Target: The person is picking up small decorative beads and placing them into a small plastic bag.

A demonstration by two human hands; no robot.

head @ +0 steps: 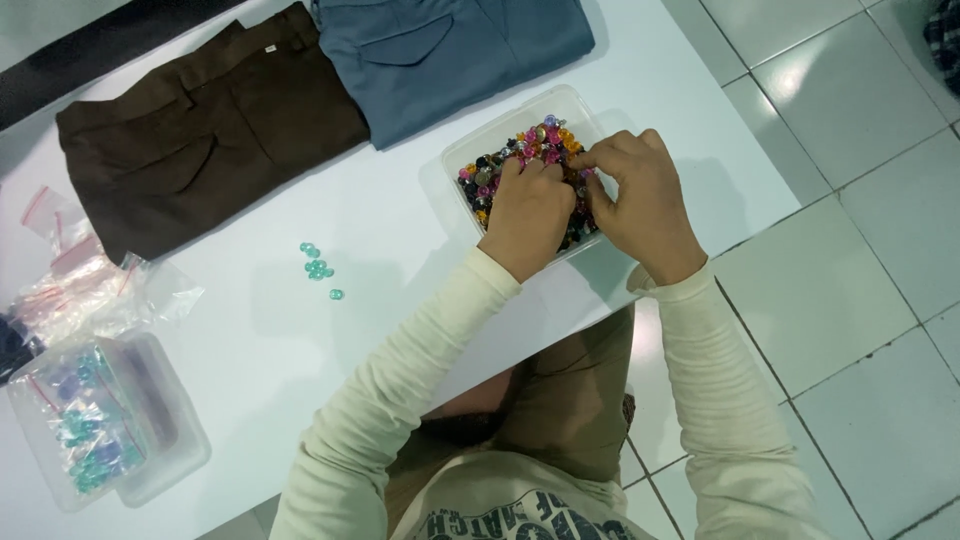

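Head view, looking down: both hands deep in a clear plastic tub [462, 160] of mixed coloured buttons [540, 140], near the table's right edge. Left hand [527, 215] curled, fingers buried in the pile; can't tell if it's pinching anything. Right hand [638, 195] has thumb & fingertips pinched together over the buttons, prob. on one small piece, too tiny to confirm. Best to pick w/ fingertips, one at a time, keeping the tub steady.

White table [250, 340] also holds a few loose teal beads [318, 265], folded brown trousers [200, 150], folded blue trousers [450, 50], zip bags [80, 280], and a second tub [105, 425] w/ bagged beads. Floor: pale tiles [850, 200].
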